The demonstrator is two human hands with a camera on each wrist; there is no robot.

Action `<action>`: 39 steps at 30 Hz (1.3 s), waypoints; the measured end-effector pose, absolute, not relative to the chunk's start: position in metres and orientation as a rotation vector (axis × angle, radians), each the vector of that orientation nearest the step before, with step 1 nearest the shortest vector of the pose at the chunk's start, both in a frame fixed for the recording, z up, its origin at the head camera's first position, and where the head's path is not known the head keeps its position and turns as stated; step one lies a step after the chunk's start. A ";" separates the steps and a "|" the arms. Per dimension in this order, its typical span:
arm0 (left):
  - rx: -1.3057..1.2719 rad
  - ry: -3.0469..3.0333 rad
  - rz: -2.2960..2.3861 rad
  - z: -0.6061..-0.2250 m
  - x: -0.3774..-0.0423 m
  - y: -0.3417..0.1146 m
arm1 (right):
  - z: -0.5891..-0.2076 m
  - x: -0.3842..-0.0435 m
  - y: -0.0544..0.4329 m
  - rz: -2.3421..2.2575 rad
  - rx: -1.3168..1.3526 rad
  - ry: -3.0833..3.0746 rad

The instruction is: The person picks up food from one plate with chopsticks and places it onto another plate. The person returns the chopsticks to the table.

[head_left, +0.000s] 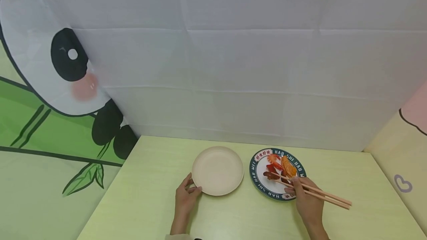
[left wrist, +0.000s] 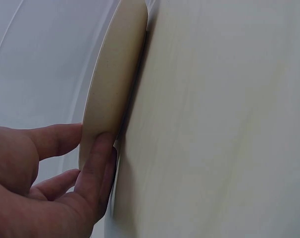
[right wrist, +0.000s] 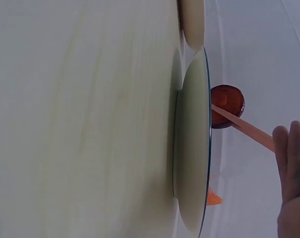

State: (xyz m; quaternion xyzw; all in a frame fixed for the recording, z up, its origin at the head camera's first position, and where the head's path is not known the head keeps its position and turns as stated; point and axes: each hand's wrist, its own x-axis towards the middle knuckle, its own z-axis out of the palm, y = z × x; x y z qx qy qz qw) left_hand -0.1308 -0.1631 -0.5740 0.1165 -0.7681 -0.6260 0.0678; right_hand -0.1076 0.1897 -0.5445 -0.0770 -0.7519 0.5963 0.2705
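Observation:
My left hand (head_left: 187,195) holds a plain beige plate (head_left: 217,171) at its near left rim. The left wrist view shows the plate's side wall (left wrist: 110,74) between the thumb and fingers. On the right, my right hand (head_left: 308,203) grips a pair of wooden chopsticks (head_left: 333,197). Their tips are at a glossy dark brown food piece (head_left: 271,175), low over the patterned plate (head_left: 255,177). In the right wrist view this brown piece (right wrist: 228,101) shows a rounded outline above the plate's rim, with a chopstick (right wrist: 254,133) against it.
The patterned plate also bears an orange shrimp (head_left: 274,160), a golden-orange piece (head_left: 288,166) and red pieces, partly overlapped by the chopsticks. Both plates sit side by side on a pale yellow-green table (head_left: 160,166). A white cloth backdrop (head_left: 233,66) rises behind, with printed panels at both sides.

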 end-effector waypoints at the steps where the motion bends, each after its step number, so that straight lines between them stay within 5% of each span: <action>1: 0.342 -2.313 -1.885 -0.574 -0.131 -0.163 | -0.545 -0.107 0.190 1.611 -0.198 -2.027; 39: 0.379 -2.328 -1.868 -0.571 -0.132 -0.163 | -0.538 -0.101 0.186 1.571 -0.136 -2.144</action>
